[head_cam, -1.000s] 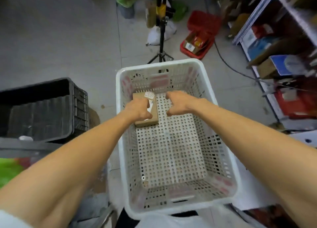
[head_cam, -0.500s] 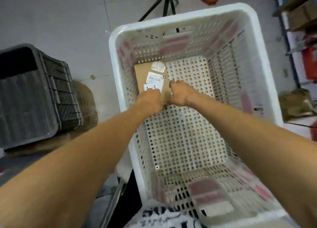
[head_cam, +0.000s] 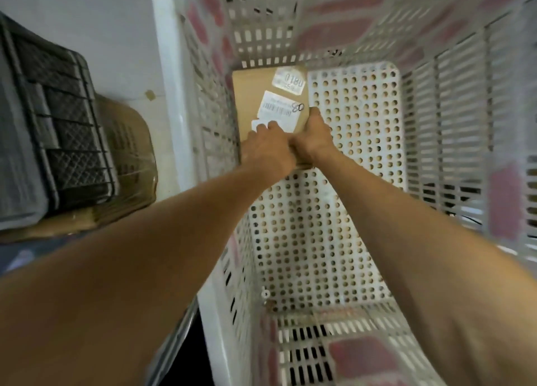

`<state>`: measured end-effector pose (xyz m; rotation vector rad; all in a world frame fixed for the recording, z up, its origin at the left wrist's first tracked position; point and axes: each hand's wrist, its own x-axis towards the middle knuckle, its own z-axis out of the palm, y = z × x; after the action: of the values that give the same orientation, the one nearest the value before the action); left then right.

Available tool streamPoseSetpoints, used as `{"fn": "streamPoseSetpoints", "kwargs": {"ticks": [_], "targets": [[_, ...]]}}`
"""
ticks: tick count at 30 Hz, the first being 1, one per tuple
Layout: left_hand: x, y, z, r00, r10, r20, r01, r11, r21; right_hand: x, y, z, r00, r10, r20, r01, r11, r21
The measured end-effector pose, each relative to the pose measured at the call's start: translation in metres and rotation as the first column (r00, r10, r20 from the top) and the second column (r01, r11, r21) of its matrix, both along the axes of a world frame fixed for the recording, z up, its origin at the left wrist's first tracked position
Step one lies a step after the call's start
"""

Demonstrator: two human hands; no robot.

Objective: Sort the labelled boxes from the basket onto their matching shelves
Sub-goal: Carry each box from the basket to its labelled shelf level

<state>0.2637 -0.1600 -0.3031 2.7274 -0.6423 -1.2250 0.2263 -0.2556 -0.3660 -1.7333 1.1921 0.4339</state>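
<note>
Hands meet on a flat brown cardboard box [head_cam: 261, 95], white labels up, in the far left corner of a white perforated plastic basket [head_cam: 167, 75].

It is the only box visible in the basket, so the sorting looks close to done, though this one is not yet lifted and no shelf is in view. Both bare arms reach deep inside the basket. The right hand [head_cam: 316, 136] curls round the box's right edge. The left hand [head_cam: 266, 149], touching it, lies with bent fingers on the nearest label; whether it grips or only presses cannot be told. A black plastic crate [head_cam: 58, 130] sits outside, left of the basket.
</note>
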Motion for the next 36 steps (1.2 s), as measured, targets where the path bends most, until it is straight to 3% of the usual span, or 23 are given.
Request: {"fn": "streamPoseSetpoints", "kwargs": {"ticks": [8, 12, 16, 19, 22, 26, 32, 36], "targets": [[-0.019, 0.001, -0.011, 0.980, 0.201, -0.005, -0.201, 0.977, -0.078, -0.059, -0.008, -0.001, 0.980, -0.198, 0.026, 0.198, 0.980, 0.005], [-0.044, 0.000, -0.031, 0.941, 0.266, -0.208, -0.291, 0.952, -0.100, -0.119, -0.019, 0.001, 0.954, -0.298, 0.025, 0.297, 0.954, 0.025], [-0.073, -0.002, -0.060, 0.828, 0.266, -0.494, -0.412, 0.886, -0.213, -0.168, -0.013, 0.005, 0.945, -0.326, 0.017, 0.324, 0.945, 0.050], [-0.098, -0.001, -0.074, 0.773, 0.229, -0.592, -0.468, 0.835, -0.288, -0.189, -0.007, 0.002, 0.934, -0.350, 0.065, 0.348, 0.936, 0.044], [-0.106, 0.007, -0.087, 0.824, 0.180, -0.537, -0.442, 0.798, -0.410, -0.191, -0.003, -0.004, 0.911, -0.391, 0.130, 0.380, 0.919, 0.104], [-0.108, 0.013, -0.080, 0.805, 0.184, -0.564, -0.455, 0.802, -0.387, -0.196, -0.003, -0.008, 0.887, -0.429, 0.171, 0.394, 0.896, 0.206], [-0.117, 0.022, -0.034, 0.773, 0.261, -0.578, -0.553, 0.723, -0.414, -0.191, -0.016, 0.031, 0.922, -0.281, 0.266, 0.229, 0.950, 0.211], [-0.116, 0.015, 0.026, 0.843, 0.260, -0.471, -0.512, 0.657, -0.554, -0.182, -0.029, 0.096, 0.903, -0.147, 0.404, 0.096, 0.985, 0.143]]}}
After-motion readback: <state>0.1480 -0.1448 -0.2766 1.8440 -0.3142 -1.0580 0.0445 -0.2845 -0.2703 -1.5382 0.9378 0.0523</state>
